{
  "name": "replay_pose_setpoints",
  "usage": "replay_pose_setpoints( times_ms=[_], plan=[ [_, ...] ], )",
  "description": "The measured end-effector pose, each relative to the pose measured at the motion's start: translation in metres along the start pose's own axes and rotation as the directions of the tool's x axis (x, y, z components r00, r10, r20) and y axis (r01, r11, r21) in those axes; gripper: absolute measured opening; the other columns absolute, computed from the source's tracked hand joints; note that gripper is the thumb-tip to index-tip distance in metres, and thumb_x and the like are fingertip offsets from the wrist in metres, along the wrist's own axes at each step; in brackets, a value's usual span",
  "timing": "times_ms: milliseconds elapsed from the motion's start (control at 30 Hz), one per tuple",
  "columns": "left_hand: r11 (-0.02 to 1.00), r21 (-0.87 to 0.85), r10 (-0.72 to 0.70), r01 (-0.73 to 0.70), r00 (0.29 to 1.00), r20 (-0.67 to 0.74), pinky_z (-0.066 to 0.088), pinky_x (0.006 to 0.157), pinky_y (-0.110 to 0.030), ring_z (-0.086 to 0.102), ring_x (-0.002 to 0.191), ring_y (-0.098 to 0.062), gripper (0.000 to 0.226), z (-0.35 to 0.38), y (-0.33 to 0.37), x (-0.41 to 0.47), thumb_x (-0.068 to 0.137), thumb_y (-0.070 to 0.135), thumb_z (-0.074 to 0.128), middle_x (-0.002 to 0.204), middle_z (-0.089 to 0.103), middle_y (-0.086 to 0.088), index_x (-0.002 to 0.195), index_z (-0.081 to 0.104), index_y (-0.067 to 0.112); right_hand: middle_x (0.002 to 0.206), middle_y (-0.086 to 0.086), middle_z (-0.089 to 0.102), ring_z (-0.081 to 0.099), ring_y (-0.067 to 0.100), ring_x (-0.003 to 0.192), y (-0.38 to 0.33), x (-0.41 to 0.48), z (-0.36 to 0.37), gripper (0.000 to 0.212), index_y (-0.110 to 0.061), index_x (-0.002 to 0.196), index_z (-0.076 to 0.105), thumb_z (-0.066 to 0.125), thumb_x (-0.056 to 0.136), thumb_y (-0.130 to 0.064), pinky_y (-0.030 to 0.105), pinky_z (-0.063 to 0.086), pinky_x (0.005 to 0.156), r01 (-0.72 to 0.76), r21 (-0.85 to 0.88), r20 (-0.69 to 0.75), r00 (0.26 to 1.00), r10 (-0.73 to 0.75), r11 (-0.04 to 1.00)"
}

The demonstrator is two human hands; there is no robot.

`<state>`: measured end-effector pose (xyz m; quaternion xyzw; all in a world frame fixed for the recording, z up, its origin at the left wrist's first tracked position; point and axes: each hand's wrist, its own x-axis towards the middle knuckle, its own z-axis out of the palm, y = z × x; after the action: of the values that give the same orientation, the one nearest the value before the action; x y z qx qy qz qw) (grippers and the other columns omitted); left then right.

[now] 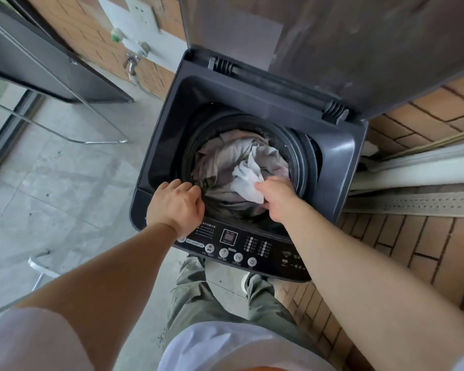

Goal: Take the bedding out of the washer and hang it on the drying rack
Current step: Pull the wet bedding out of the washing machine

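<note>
A dark grey top-loading washer (340,145) stands in front of me with its lid (346,46) raised. Crumpled grey and white bedding (233,159) fills the drum. My right hand (275,195) reaches into the drum and grips a white fold of the bedding. My left hand (176,203) rests on the drum's front rim with its fingers curled over the edge; I cannot tell if they catch any fabric.
The control panel (241,247) faces me below the drum. A metal rack frame (73,124) stands on the grey tiled floor at the left. A tap (131,62) sticks out of the brick wall. Pale long boards (418,172) lie at the right.
</note>
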<state>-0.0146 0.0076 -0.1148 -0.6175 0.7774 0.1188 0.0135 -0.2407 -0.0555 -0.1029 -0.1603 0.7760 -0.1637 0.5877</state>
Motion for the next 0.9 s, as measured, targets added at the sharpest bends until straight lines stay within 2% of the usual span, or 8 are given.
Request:
replay_pose_setpoints(
  times_ms=[100,233,367,433,500,633,733,900],
  plan=[
    [1.000,0.018,-0.016,0.015,0.999,0.046,0.040,0.069,-0.036,0.058,0.077,-0.026,0.032,-0.001,0.000,0.001,0.090,0.033,0.038,0.077,0.067,0.002,0.077,0.065,0.019,0.107,0.005,0.066,0.064,0.020,0.095,-0.016,-0.041,-0.017,0.004,-0.015,0.096,0.061,0.063,0.095,-0.012,0.042,0.058,0.089,0.141,0.051,0.011,0.990,-0.142,0.989],
    [0.997,0.080,-0.019,0.001,0.974,0.224,0.041,0.087,-0.039,0.061,0.101,-0.024,0.022,-0.023,0.010,0.008,0.097,0.028,0.040,0.106,0.070,0.001,0.102,0.060,0.022,0.114,0.004,0.059,0.061,0.015,0.087,-0.039,-0.102,-0.038,0.021,-0.016,0.118,0.052,0.057,0.097,-0.015,0.022,0.057,0.057,0.350,-0.032,-0.062,0.934,-0.351,0.936],
    [0.998,-0.057,-0.015,0.031,0.962,0.271,0.041,0.096,-0.039,0.058,0.113,-0.022,0.036,-0.062,0.038,0.021,0.094,0.051,0.054,0.120,0.065,0.003,0.119,0.057,0.025,0.076,-0.003,0.054,0.047,0.012,0.059,-0.056,-0.153,-0.056,0.027,-0.028,0.122,0.047,0.053,0.099,-0.015,0.012,0.035,0.040,0.561,-0.134,-0.059,0.818,-0.572,0.817],
    [0.960,-0.278,0.032,0.041,0.966,0.255,0.044,0.095,-0.037,0.058,0.111,-0.019,0.051,-0.088,0.064,0.026,0.086,0.063,0.062,0.119,0.064,0.007,0.121,0.057,0.027,0.071,-0.007,0.057,0.048,0.011,0.056,-0.065,-0.172,-0.061,0.025,-0.033,0.112,0.060,0.053,0.098,-0.013,0.015,0.039,0.047,0.643,-0.126,-0.020,0.760,-0.650,0.756],
    [0.912,-0.411,0.074,0.015,0.977,0.201,0.047,0.093,-0.036,0.058,0.107,-0.016,0.057,-0.110,0.092,0.028,0.080,0.067,0.067,0.116,0.064,0.008,0.122,0.058,0.029,0.083,-0.016,0.069,0.061,0.003,0.071,-0.075,-0.190,-0.066,0.027,-0.031,0.099,0.073,0.055,0.098,-0.010,0.016,0.047,0.065,0.718,-0.102,0.013,0.693,-0.721,0.688],
    [0.737,-0.668,-0.052,0.101,0.994,0.093,0.046,0.070,-0.027,0.061,0.084,-0.009,0.030,-0.142,0.128,0.033,0.086,0.062,0.062,0.088,0.064,0.015,0.093,0.064,0.033,0.100,-0.014,0.075,0.065,-0.002,0.094,-0.095,-0.222,-0.082,0.027,-0.026,0.099,0.078,0.056,0.099,-0.010,0.017,0.049,0.082,0.793,0.020,-0.001,0.609,-0.793,0.609],
    [0.679,-0.716,-0.179,0.163,0.982,0.054,0.036,0.057,-0.029,0.051,0.067,-0.017,0.037,-0.159,0.136,0.038,0.099,0.038,0.055,0.063,0.053,0.007,0.067,0.050,0.021,0.102,-0.010,0.076,0.066,0.001,0.097,-0.101,-0.231,-0.098,0.025,-0.021,0.105,0.079,0.057,0.099,-0.011,0.024,0.049,0.085,0.806,0.094,-0.025,0.589,-0.808,0.585],
    [0.503,-0.839,-0.336,0.208,0.941,0.032,0.036,0.059,-0.035,0.044,0.062,-0.019,0.040,-0.182,0.130,0.041,0.102,0.038,0.049,0.062,0.050,0.002,0.071,0.046,0.014,0.120,-0.007,0.072,0.062,0.007,0.115,-0.098,-0.243,-0.119,0.046,-0.025,0.118,0.075,0.059,0.080,-0.005,0.036,0.049,0.105,0.793,0.102,-0.066,0.607,-0.792,0.600]
  ],
)
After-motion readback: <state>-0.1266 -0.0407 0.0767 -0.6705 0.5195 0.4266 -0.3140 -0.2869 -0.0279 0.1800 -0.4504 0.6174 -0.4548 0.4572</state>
